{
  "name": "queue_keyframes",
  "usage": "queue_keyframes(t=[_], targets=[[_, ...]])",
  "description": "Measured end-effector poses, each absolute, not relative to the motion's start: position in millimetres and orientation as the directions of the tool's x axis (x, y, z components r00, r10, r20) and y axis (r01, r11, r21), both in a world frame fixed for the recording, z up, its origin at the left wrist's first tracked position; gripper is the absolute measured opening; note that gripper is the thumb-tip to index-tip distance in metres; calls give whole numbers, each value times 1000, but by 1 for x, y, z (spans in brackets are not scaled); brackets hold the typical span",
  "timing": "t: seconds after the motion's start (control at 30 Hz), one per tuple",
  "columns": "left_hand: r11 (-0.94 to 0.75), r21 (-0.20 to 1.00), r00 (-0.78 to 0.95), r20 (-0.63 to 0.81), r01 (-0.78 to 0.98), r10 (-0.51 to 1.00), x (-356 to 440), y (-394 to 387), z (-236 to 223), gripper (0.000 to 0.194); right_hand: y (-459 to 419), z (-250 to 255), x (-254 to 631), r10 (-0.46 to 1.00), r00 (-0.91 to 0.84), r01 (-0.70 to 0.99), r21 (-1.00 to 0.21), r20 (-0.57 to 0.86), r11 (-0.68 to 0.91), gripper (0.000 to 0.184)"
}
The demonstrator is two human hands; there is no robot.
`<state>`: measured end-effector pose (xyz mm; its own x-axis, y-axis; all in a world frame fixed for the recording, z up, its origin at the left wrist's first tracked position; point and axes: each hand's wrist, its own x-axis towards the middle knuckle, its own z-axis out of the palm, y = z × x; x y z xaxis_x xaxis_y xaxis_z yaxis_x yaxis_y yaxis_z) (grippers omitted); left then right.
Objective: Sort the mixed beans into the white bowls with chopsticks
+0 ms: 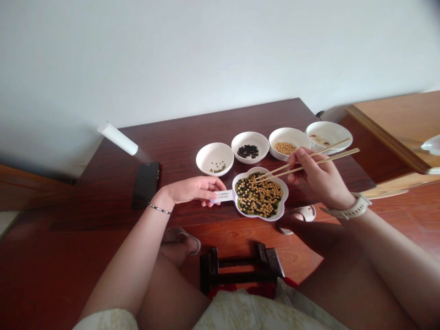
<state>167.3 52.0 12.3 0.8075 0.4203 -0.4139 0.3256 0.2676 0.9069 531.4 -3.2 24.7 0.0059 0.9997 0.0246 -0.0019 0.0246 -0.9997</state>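
Observation:
My left hand (195,190) grips the short handle of a white flower-shaped dish (286,192), which holds a mix of yellow, black and green beans (257,199). A label with print lies on the handle. In my right hand (311,174) is a pair of chopsticks (335,157), their tips down among the beans in the dish. Behind the dish stands a row of white bowls: one with a few green beans (217,169), one with black beans (248,151), one with yellow beans (284,147). The bowl at the far right (335,130) has some pale and reddish bits.
A black phone (146,184) lies at the left of the dark wooden table (178,137). A white roll (118,138) is near the wall at the table's back left. A dark stool (240,270) shows below, between my legs. Light wooden furniture (395,121) stands at the right.

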Motion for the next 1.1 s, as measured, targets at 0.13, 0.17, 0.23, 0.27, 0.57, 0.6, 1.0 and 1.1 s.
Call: queue_keyframes(t=[0.13, 0.17, 0.23, 0.27, 0.57, 0.6, 1.0, 1.1], targets=[[273, 905, 810, -417, 327, 413, 167, 52, 13, 36, -3, 24, 531, 999, 5, 13, -999, 42, 42, 41], [274, 904, 810, -418, 328, 410, 167, 52, 14, 36, -3, 24, 532, 999, 6, 12, -999, 43, 43, 41], [276, 904, 811, -418, 327, 409, 167, 52, 14, 35, -2, 24, 532, 999, 8, -1, -999, 39, 39, 40], [276, 904, 811, -419, 327, 409, 167, 52, 14, 35, -2, 25, 533, 999, 6, -10, -999, 36, 36, 39], [278, 902, 808, -422, 330, 412, 168, 52, 14, 36, -2, 22, 532, 999, -37, 8, -999, 33, 33, 37], [277, 903, 807, -421, 329, 414, 168, 52, 14, 36, -2, 22, 532, 999, -31, 8, -999, 32, 32, 37], [271, 903, 802, -422, 333, 422, 167, 51, 14, 37, 1, 25, 537, 996, 60, -50, -996, 65, 68, 39], [270, 902, 800, -425, 337, 423, 167, 51, 14, 37, 4, 27, 542, 990, 114, -72, -994, 80, 88, 37]])
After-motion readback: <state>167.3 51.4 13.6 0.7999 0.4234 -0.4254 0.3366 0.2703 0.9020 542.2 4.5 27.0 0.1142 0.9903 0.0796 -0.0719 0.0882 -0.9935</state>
